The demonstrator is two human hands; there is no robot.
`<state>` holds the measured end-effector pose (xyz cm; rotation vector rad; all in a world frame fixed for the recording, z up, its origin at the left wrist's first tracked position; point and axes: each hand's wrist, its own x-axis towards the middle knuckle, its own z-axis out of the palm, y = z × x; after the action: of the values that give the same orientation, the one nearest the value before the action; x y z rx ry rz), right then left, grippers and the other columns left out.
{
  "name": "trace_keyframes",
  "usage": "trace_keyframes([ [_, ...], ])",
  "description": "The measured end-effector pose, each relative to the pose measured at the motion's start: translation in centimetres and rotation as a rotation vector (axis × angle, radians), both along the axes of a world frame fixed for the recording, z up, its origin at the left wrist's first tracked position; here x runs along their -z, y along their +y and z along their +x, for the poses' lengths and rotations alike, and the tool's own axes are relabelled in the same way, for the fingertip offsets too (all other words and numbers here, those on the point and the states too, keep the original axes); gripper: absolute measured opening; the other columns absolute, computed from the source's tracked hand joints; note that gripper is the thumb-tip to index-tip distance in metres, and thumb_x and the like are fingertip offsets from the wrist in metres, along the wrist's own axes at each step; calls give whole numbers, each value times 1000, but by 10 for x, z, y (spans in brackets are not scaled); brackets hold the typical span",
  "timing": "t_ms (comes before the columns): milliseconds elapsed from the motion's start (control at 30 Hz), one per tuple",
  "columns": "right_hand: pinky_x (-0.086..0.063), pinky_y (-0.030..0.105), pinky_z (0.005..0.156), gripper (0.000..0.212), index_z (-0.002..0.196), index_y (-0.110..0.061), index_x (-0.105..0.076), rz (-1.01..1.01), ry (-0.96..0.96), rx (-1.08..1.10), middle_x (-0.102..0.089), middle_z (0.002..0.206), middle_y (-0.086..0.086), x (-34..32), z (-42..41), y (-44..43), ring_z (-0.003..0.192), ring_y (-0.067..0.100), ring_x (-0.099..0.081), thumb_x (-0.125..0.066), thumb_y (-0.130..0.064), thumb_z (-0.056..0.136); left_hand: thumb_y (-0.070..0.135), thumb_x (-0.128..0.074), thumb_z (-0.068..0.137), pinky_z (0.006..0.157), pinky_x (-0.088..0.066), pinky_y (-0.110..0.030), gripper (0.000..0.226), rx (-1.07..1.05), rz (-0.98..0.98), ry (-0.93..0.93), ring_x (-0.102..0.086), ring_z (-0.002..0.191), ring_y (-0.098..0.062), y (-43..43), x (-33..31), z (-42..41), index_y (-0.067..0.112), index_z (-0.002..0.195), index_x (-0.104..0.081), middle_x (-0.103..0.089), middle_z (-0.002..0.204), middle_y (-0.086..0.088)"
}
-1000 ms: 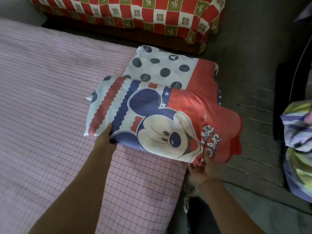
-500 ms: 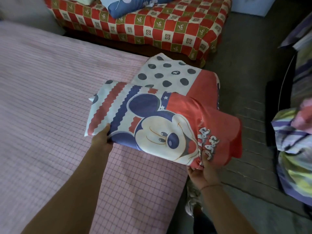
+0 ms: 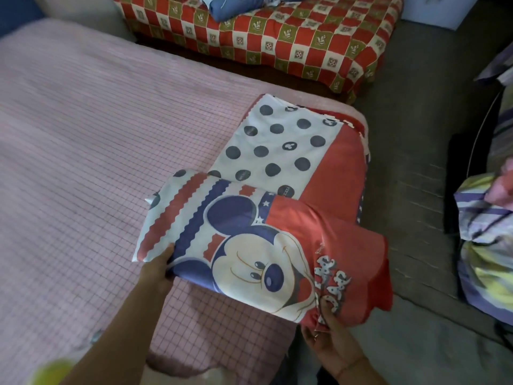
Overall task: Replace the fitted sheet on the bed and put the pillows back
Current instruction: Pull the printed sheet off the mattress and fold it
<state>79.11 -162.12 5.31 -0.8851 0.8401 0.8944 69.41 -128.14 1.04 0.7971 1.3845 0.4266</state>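
A folded sheet (image 3: 277,218) printed with a cartoon mouse, red and blue stripes, dark dots and a red border lies on the right corner of the pink checked mattress (image 3: 97,162). My left hand (image 3: 158,270) grips the sheet's near left edge, thumb on top. My right hand (image 3: 327,329) pinches the near right red corner, which hangs past the bed's edge. A blue pillow (image 3: 238,4) lies on the second bed at the top.
A second bed with a red, cream and olive checked cover (image 3: 291,43) stands behind, across a narrow dark gap. Dark floor (image 3: 416,148) runs along the right. A striped purple and yellow bundle of cloth (image 3: 485,245) sits at the right edge.
The view has tilted up, showing more of the second bed and the blue pillow. Both hands keep their hold on the sheet's near edge, which stays on the corner.
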Motion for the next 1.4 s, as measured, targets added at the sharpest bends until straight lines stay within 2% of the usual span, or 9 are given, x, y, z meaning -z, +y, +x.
trace_keyframes([
  [167,-54,26,54,14,102,-16,-62,1,-3,-13,-68,64,-1,-8,-6,-1,65,16,-61,-55,-21,92,27,-43,102,92,-45,-44,39,89,29,-73,-55,115,-33,-5,-21,-9,11,137,-48,-58,128,-10],
  [267,-54,27,49,28,84,-15,-69,43,-54,6,-68,61,-1,-16,1,3,50,12,-64,-73,-24,58,23,-55,97,90,-49,-46,38,101,10,-111,-59,114,-33,1,-31,-5,13,133,-55,-63,126,-9],
  [400,-57,30,53,64,105,-16,-65,94,-118,20,-75,85,3,-31,21,6,78,20,-67,-84,-25,44,24,-64,91,92,-51,-47,42,100,-13,-157,-61,113,-32,10,-56,23,16,132,-56,-65,125,-9],
  [633,-59,34,65,67,108,-14,-65,236,-251,130,-74,97,5,-68,147,16,80,18,-73,-91,-22,47,17,-61,93,70,-60,-31,25,136,102,-290,-70,87,-21,29,-125,155,9,117,-62,-69,111,-13],
  [767,-53,32,76,15,93,-20,-66,226,-386,106,-69,89,-2,-82,249,42,86,13,-63,-64,-31,83,9,-57,96,57,-57,-22,8,111,49,-374,-69,57,-10,40,-150,253,11,90,-61,-72,70,-3],
  [900,-36,39,103,38,116,-20,-58,253,-395,9,-60,125,5,-74,333,65,116,22,-52,-53,-44,86,11,-56,96,82,-53,-26,7,223,82,-352,-68,88,-14,35,-145,307,13,96,-63,-73,84,3],
  [1067,-47,39,90,55,118,-13,-56,183,-184,-99,-60,126,9,-19,344,65,111,21,-58,-53,-53,81,33,-56,97,107,-40,-38,43,190,74,-25,-53,124,-26,11,-83,305,13,134,-50,-56,133,-7],
  [1300,-48,42,79,66,118,5,-58,67,338,-180,-63,113,17,39,275,52,101,30,-57,-59,-50,82,52,-59,89,85,-50,-35,47,123,-232,154,-61,89,-21,-20,-11,296,11,111,-55,-64,98,-6],
  [1400,-49,43,80,58,109,0,-57,21,373,-76,-60,99,16,50,286,61,89,30,-56,-63,-49,80,57,-64,82,100,-48,-42,53,70,-260,146,-63,101,-25,-18,-5,311,14,111,-57,-66,107,-6],
])
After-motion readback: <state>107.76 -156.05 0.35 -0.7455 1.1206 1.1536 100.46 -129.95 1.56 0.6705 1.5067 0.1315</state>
